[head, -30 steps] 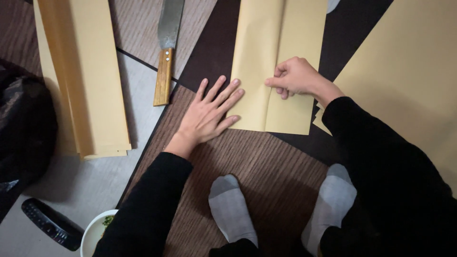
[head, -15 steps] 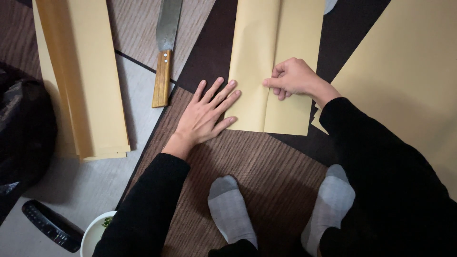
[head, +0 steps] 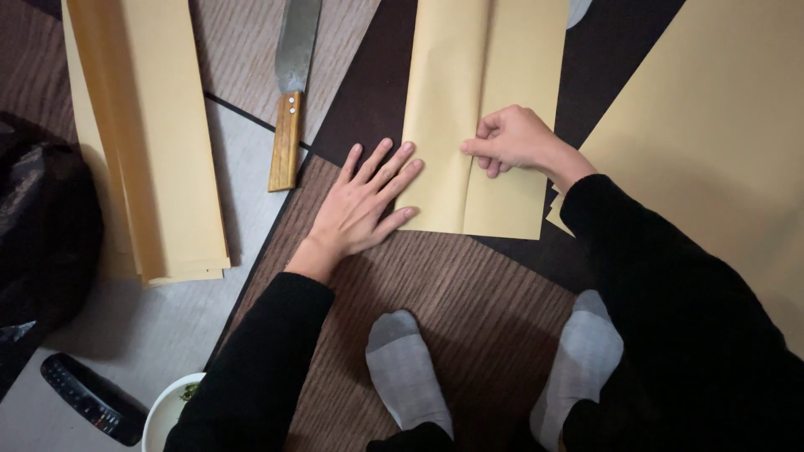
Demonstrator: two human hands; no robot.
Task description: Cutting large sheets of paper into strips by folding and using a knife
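Down on the floor, going from the left: a black crumpled bag (head: 38, 226) slumps at the edge, with a black remote control (head: 88, 398) lying below it and the rim of a white bowl (head: 163, 414) showing something green inside. Beside the bag a stack of long tan paper strips (head: 151, 142) lies squared up, well apart from the hands. Next comes a large knife with a wooden handle and dull steel blade (head: 289, 100), laid lengthwise with the handle towards the person, near the left hand but not touching it.

The left hand (head: 364, 205) lies flat and open, fingers spread, its fingertips pressing on the left edge of the folded tan paper sheet (head: 486, 109). It looks placed that way to pin the sheet against the brown striped mat (head: 452, 293) so it cannot slide. The right hand (head: 515, 138) has its grip closed in a pinch on the overlapping flap at the sheet's middle crease, the forefinger pointing along the fold, apparently to hold the flap's edge in line.

The sheet itself lies on the floor straight ahead of the person's two grey-socked feet (head: 494, 377), between both hands. To the right, a big loose tan paper sheet (head: 720, 142) spreads wide, its corner tucked just beside the right black sleeve (head: 653, 276). Nothing lies on the fold itself.
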